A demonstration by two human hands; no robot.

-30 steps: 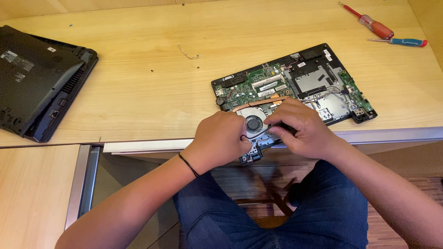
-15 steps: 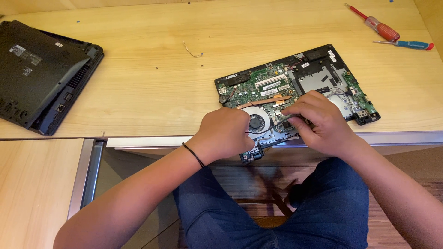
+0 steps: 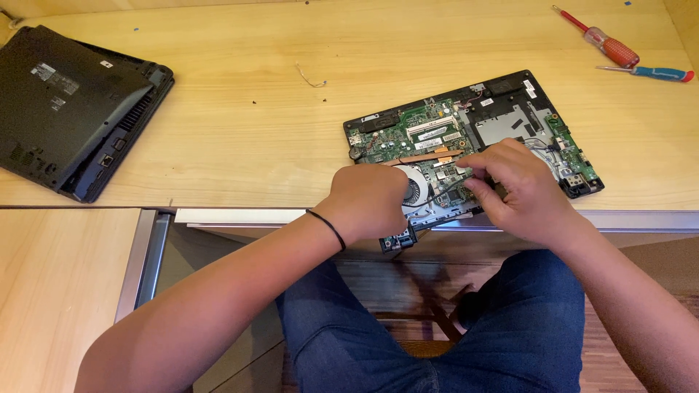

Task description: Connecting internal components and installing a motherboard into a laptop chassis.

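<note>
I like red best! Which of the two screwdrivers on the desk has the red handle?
The bigger screwdriver, farther back at the desk's far right corner. The slimmer screwdriver just in front of it has a blue handle with a red tip.

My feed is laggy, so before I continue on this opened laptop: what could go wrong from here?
The opened laptop base with green circuit board overhangs the wooden desk edge, so pressing could tip it. The right hand pinches near a thin black cable by the round fan, which may tear if tugged.
</note>
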